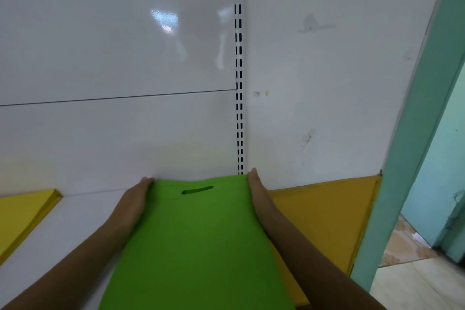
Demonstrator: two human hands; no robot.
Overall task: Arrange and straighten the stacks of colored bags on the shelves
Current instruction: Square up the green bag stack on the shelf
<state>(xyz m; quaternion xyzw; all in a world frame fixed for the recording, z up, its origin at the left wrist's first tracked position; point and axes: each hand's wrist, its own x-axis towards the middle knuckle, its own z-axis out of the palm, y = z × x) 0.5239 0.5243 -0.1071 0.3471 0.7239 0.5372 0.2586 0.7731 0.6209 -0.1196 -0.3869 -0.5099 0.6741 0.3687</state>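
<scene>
One green stack of bags (198,239) lies on the white shelf (75,219), its handle-slot end at the back panel (113,133). My left hand (133,202) and right hand (259,196) press flat against its two long sides, fingers straight, gripping nothing. I'd squeeze evenly so the edges line up (the far edge looks wavy). The orange stack (324,214) sits just beside on the right; bare shelf lies left before the yellow stack (22,211).
</scene>
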